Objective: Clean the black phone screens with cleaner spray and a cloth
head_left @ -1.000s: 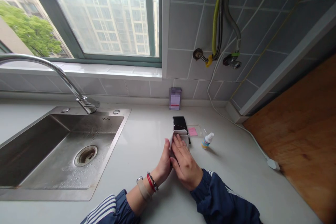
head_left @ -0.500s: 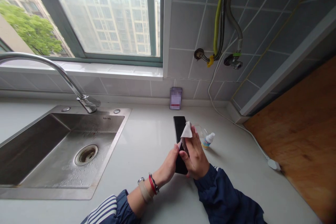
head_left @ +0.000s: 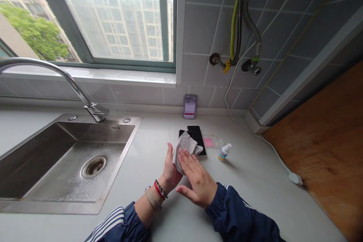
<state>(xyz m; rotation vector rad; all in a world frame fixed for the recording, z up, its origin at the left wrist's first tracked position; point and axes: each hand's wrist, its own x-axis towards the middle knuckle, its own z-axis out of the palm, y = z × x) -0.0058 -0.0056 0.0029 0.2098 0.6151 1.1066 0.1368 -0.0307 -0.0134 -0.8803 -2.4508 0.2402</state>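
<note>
My left hand (head_left: 170,172) holds a phone (head_left: 181,133) from below, its thumb sticking up along the left side. Only the phone's dark far end shows; a light grey cloth (head_left: 183,145) covers the rest. On top of the cloth lies my right hand (head_left: 198,179), pressing it against the phone with fingers stretched and thumb apart. Beyond the hands, a flat black device (head_left: 197,136) like a large phone lies on the counter, partly hidden by the cloth. To its right are a pink square (head_left: 208,142) on a clear flat piece and a small white-capped spray bottle (head_left: 224,152).
A second phone (head_left: 190,107) with a lit screen leans against the tiled wall. The steel sink (head_left: 119,181) with its tap (head_left: 95,111) is on the left. A white cable and plug (head_left: 295,177) lie along the right of the counter (head_left: 153,143).
The phone in my left hand has turned from edge-on to face up and shifted left. My right hand has moved down and left, flattening the cloth over it. The pink square is now uncovered.
</note>
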